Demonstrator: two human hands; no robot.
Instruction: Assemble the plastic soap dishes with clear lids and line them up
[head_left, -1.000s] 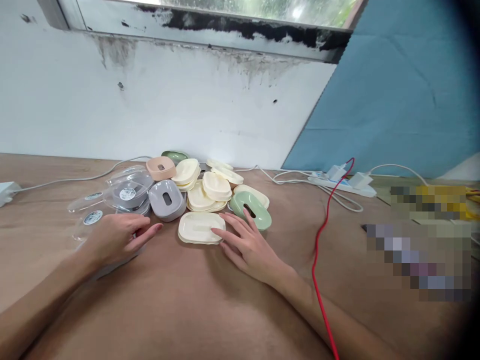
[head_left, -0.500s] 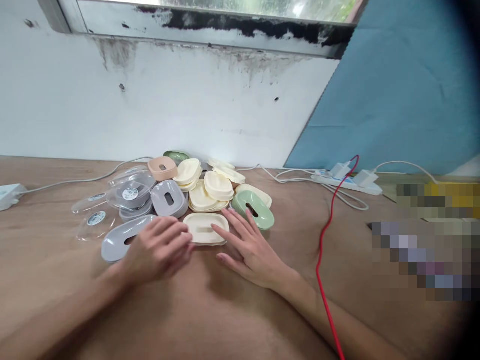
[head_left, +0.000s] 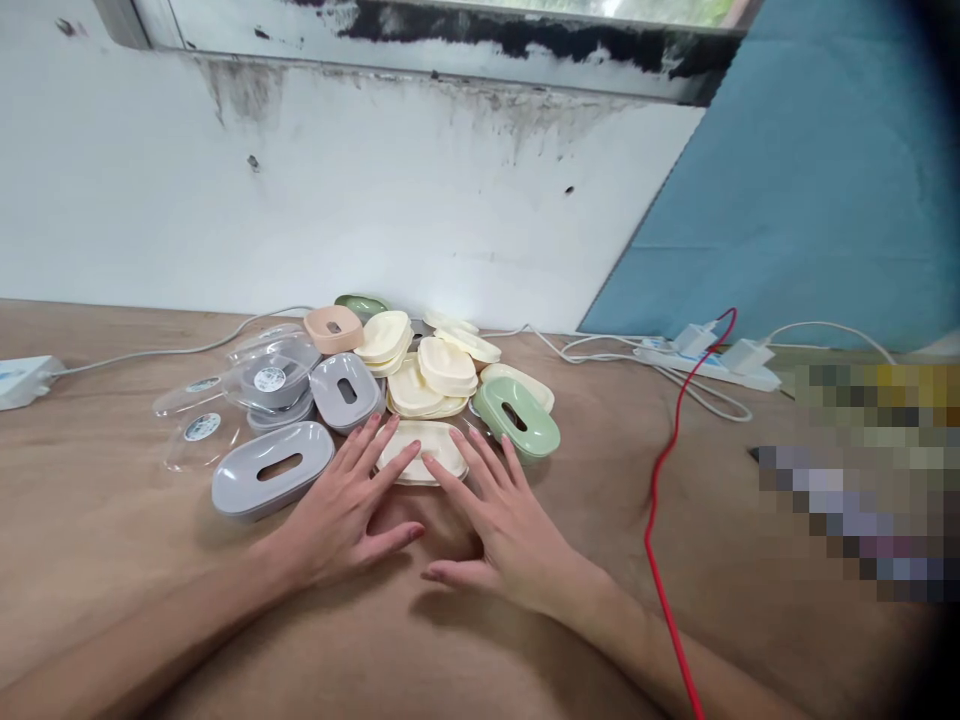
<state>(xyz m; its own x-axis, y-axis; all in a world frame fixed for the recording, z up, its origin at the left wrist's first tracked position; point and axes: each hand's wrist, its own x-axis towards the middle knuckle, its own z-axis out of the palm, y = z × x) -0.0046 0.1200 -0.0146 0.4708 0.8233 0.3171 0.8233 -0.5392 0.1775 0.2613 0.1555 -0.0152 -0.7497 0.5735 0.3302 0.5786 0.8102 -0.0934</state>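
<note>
My left hand (head_left: pixel 349 505) is open with its fingers spread, at the left front of a cream oval plastic piece (head_left: pixel 422 460). On the other side of that piece, my right hand (head_left: pixel 499 525) is open too, fingers apart. Fingertips of both hands overlap its edges; whether they touch it I cannot tell. Left of my left hand lies a grey oval dish (head_left: pixel 236 482) with a slot. A green slotted dish (head_left: pixel 529 418) is just beyond my right fingertips. Behind the cream piece are more cream pieces (head_left: pixel 446 365), a grey slotted dish (head_left: pixel 326 385) and a peach one (head_left: pixel 319 330).
Clear plastic lids with round labels (head_left: pixel 176 450) lie at the left of the pile. A red cable (head_left: pixel 654 530) crosses the wooden table (head_left: pixel 90 520) on the right. At the back right is a power strip (head_left: pixel 761 378) with plugs; a white box (head_left: pixel 30 383) stands far left.
My left hand has unfolded from a curled shape, with fingers now spread near the cream piece. My right hand has shifted slightly. The camera view has moved a little.
</note>
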